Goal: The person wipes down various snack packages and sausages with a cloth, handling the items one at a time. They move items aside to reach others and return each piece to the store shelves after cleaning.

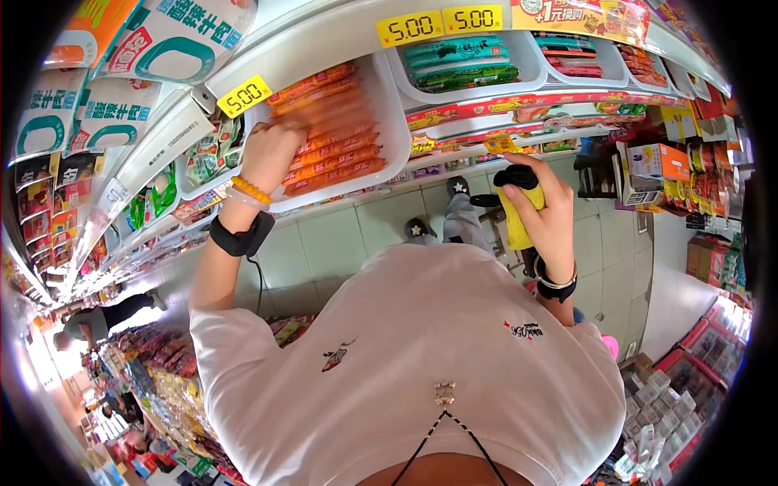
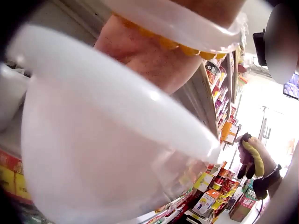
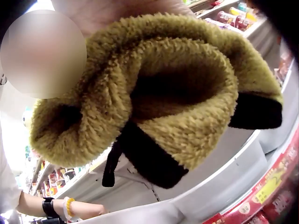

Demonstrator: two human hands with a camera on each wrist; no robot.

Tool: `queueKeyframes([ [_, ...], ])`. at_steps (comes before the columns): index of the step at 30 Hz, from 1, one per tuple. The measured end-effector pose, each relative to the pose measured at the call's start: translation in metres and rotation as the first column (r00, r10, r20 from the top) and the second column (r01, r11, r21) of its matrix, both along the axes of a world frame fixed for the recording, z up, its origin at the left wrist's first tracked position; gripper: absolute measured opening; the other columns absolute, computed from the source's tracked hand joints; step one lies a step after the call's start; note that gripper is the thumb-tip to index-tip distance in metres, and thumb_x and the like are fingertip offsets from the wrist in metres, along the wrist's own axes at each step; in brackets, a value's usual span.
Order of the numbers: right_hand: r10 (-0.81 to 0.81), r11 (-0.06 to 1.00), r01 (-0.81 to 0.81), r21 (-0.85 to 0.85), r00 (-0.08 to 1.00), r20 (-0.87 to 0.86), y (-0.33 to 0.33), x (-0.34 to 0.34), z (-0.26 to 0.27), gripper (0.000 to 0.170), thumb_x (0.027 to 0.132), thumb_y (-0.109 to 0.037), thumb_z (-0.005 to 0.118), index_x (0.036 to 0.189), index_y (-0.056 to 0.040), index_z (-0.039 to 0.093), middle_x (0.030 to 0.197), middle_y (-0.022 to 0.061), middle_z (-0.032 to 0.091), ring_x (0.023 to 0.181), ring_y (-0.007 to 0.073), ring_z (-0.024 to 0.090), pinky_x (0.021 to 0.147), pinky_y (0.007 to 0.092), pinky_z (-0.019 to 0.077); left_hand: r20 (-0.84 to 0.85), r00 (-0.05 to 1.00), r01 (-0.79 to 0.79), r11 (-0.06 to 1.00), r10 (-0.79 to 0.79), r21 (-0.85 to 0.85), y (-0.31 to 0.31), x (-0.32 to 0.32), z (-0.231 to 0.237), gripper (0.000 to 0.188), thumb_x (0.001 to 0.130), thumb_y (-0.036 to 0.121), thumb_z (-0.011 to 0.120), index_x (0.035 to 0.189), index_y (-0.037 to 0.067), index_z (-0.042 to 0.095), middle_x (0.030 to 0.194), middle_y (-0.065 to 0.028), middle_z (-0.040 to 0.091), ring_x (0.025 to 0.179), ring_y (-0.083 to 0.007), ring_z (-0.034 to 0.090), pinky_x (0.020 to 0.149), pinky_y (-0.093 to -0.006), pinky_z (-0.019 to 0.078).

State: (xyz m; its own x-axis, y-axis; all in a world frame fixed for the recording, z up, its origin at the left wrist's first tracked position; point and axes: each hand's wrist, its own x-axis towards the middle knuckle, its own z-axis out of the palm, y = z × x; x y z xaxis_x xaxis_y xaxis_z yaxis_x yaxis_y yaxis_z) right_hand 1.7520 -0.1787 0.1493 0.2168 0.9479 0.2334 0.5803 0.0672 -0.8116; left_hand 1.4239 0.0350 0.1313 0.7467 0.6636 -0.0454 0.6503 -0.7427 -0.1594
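Note:
In the head view my left hand (image 1: 271,154) reaches into a white tray (image 1: 395,121) of orange-wrapped sausages (image 1: 336,166). Its fingers are curled at the left ends of the upper sausages, and the sausage by them is blurred with motion. The tray's pale wall (image 2: 93,130) hides those fingers in the left wrist view. My right hand (image 1: 555,206) grips a fuzzy yellow-green and black cloth bundle (image 1: 523,212), held out over the aisle. Up close, the bundle (image 3: 187,84) shows thick pile, rolled openings and black bands.
More white trays (image 1: 474,89) of wrapped snacks line the shelf to the right, under yellow price tags (image 1: 409,28). Large white packets (image 1: 178,40) stand at the upper left. Stacked goods (image 1: 693,170) fill the far right. A tiled floor (image 1: 324,243) lies below.

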Motion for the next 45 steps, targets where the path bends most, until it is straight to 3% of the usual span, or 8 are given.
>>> queueKeyframes([
  [3, -0.027, 1.0, 0.027, 0.002, 0.999, -0.023, -0.003, 0.003, -0.002, 0.033, 0.075, -0.007, 0.07, 0.107, -0.0069, 0.061, 0.088, 0.0132, 0.065, 0.072, 0.0272, 0.065, 0.066, 0.0298, 0.0496, -0.03, 1.0, 0.002, 0.998, -0.004, -0.061, 0.005, 0.002, 0.007, 0.011, 0.074, 0.009, 0.063, 0.085, 0.01, 0.067, 0.094, -0.0055, 0.064, 0.079, -0.0291, 0.061, 0.077, -0.0377, 0.0471],
  [6, -0.041, 0.999, 0.042, 0.021, 0.997, -0.059, -0.004, 0.001, -0.004, 0.034, 0.075, -0.007, 0.07, 0.108, -0.0068, 0.061, 0.088, 0.013, 0.065, 0.074, 0.0282, 0.065, 0.068, 0.0299, 0.0501, 0.317, 0.946, 0.09, 0.993, -0.063, -0.07, 0.01, 0.008, -0.005, 0.019, 0.078, 0.008, 0.061, 0.097, 0.005, 0.067, 0.097, -0.0109, 0.062, 0.083, -0.0319, 0.059, 0.08, -0.0389, 0.0469],
  [13, -0.022, 1.0, 0.022, -0.004, 0.998, -0.058, -0.003, 0.002, -0.006, 0.034, 0.075, -0.006, 0.07, 0.108, -0.0068, 0.06, 0.092, 0.0133, 0.066, 0.076, 0.0295, 0.065, 0.067, 0.0309, 0.0501, 0.308, 0.946, 0.169, 0.962, -0.097, -0.216, -0.004, 0.005, -0.01, 0.032, 0.08, -0.001, 0.057, 0.112, -0.002, 0.058, 0.11, -0.0159, 0.054, 0.103, -0.0338, 0.052, 0.087, -0.0384, 0.0438],
  [23, -0.028, 1.0, 0.028, 0.006, 0.998, -0.058, 0.001, 0.0, -0.011, 0.034, 0.075, -0.006, 0.07, 0.108, -0.0069, 0.06, 0.092, 0.014, 0.066, 0.072, 0.0296, 0.064, 0.065, 0.0312, 0.0491, 0.169, 0.962, -0.113, 0.878, 0.214, -0.465, -0.01, -0.009, -0.004, 0.055, 0.077, -0.009, 0.045, 0.13, 0.002, 0.035, 0.122, -0.0227, 0.055, 0.103, -0.0396, 0.057, 0.084, -0.0418, 0.0479],
  [38, -0.011, 1.0, 0.011, 0.007, 0.999, -0.051, 0.005, -0.003, -0.014, 0.033, 0.077, -0.009, 0.071, 0.108, -0.0069, 0.061, 0.087, 0.0139, 0.065, 0.066, 0.0277, 0.061, 0.062, 0.031, 0.0476, 0.326, 0.921, -0.038, 0.881, 0.214, -0.471, -0.019, -0.021, 0.001, 0.059, 0.077, -0.009, 0.044, 0.134, 0.002, 0.032, 0.12, -0.0237, 0.055, 0.093, -0.0422, 0.058, 0.078, -0.0451, 0.0469],
  [41, 0.003, 1.0, -0.002, 0.025, 0.999, -0.042, 0.004, -0.004, -0.015, 0.033, 0.077, -0.009, 0.071, 0.108, -0.0063, 0.06, 0.088, 0.0143, 0.065, 0.067, 0.0284, 0.062, 0.062, 0.0309, 0.0479, 0.11, 0.98, -0.102, 0.899, 0.163, -0.426, -0.007, -0.012, 0.018, 0.058, 0.077, -0.008, 0.046, 0.133, 0.002, 0.036, 0.12, -0.0218, 0.056, 0.093, -0.0393, 0.058, 0.079, -0.0437, 0.0473],
  [44, 0.021, 0.999, -0.019, 0.035, 0.999, -0.05, 0.005, -0.005, -0.019, 0.033, 0.076, -0.008, 0.071, 0.108, -0.0064, 0.06, 0.088, 0.0147, 0.065, 0.069, 0.029, 0.062, 0.063, 0.031, 0.0482, 0.223, 0.919, 0.346, 0.937, -0.325, -0.058, 0.016, 0.006, 0.02, 0.058, 0.077, -0.006, 0.05, 0.132, 0.007, 0.043, 0.12, -0.0185, 0.054, 0.096, -0.0359, 0.057, 0.08, -0.0401, 0.0485],
  [45, 0.025, 0.999, -0.023, 0.038, 0.998, -0.057, 0.005, -0.007, -0.02, 0.033, 0.076, -0.008, 0.071, 0.108, -0.0065, 0.06, 0.088, 0.0148, 0.065, 0.069, 0.0292, 0.063, 0.063, 0.031, 0.0484, 0.109, 0.95, 0.305, 0.943, -0.292, -0.135, 0.015, 0.02, 0.027, 0.056, 0.077, -0.004, 0.051, 0.131, 0.01, 0.045, 0.118, -0.0173, 0.053, 0.097, -0.035, 0.056, 0.081, -0.0392, 0.0484],
])
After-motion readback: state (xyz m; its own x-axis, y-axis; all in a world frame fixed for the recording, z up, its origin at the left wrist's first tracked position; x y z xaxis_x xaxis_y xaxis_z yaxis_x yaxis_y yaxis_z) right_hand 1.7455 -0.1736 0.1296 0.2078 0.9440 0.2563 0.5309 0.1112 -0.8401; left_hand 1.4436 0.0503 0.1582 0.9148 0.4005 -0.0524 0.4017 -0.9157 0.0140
